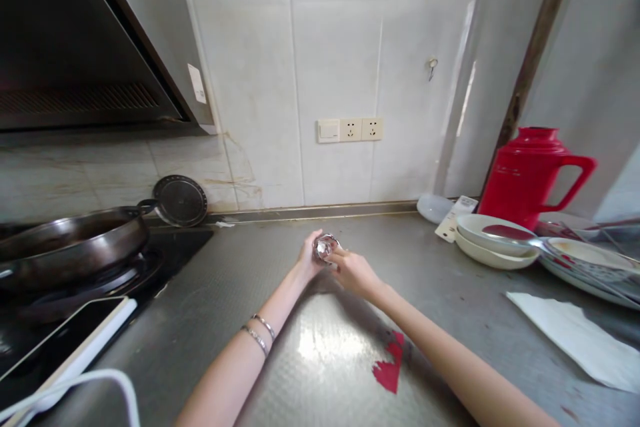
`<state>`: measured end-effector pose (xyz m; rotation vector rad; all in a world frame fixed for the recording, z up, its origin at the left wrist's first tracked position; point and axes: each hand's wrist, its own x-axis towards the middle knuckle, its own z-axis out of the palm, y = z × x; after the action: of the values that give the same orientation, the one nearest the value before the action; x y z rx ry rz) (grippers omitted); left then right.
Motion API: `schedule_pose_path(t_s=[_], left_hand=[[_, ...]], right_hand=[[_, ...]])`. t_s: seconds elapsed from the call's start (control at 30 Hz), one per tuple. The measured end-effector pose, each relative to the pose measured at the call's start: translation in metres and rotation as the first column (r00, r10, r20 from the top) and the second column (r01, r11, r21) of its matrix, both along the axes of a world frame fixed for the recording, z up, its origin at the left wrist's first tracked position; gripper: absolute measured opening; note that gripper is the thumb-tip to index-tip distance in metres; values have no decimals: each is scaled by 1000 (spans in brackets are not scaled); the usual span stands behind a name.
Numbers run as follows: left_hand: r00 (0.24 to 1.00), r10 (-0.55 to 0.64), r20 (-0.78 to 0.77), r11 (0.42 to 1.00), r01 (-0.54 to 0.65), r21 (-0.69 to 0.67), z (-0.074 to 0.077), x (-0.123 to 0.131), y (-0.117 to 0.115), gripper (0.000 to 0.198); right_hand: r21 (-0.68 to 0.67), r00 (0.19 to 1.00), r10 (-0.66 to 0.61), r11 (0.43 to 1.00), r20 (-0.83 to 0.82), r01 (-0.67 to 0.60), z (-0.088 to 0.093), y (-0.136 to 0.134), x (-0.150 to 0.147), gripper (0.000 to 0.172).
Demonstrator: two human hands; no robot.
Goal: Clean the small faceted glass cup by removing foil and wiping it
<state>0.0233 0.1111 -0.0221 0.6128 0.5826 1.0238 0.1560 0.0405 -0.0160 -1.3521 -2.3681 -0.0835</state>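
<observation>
Above the middle of the metal counter, my left hand (309,255) is wrapped round the left side of a small, shiny, silver cup-shaped piece of foil (323,247). Its round opening faces me, and the inside looks bright and crinkled. The fingers of my right hand (353,270) are bent and pressed to its right rim. My fingertips partly cover it, so its underside stays hidden. Torn red scraps (390,370) lie on the counter below my right forearm.
At left a steel pan (75,240) stands on the black stove (165,257), with a white device and cable in front. To the right are a red thermos jug (525,177), stacked bowls (493,253), a patterned plate (595,267) and a white paper sheet (575,340).
</observation>
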Motion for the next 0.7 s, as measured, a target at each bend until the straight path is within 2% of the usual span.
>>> schedule_pose_path(t_s=[0.07, 0.17, 0.27, 0.37, 0.47, 0.6, 0.7], left_hand=[[997, 62, 45, 998, -63, 24, -3, 6, -1, 31], [983, 139, 120, 988, -145, 46, -7, 14, -5, 29], [979, 137, 152, 987, -147, 59, -8, 19, -10, 29], [981, 68, 180, 991, -88, 100, -8, 18, -11, 31], [984, -38, 174, 993, 17, 120, -7, 5, -6, 37], [987, -134, 86, 991, 133, 25, -6, -17, 4, 52], [974, -222, 43, 975, 223, -11, -4, -25, 6, 59]], right_hand=[[-12, 986, -14, 1000, -167, 12, -7, 0, -9, 25], [36, 909, 7, 999, -417, 9, -17, 1, -18, 15], [76, 857, 19, 997, -515, 24, -20, 3, -18, 12], [73, 926, -16, 996, -377, 47, -14, 3, -9, 16], [76, 995, -31, 996, -99, 38, -1, 0, 1, 22], [122, 972, 44, 990, 231, -73, 13, -3, 13, 32], [137, 935, 103, 978, 340, -157, 17, -4, 18, 36]])
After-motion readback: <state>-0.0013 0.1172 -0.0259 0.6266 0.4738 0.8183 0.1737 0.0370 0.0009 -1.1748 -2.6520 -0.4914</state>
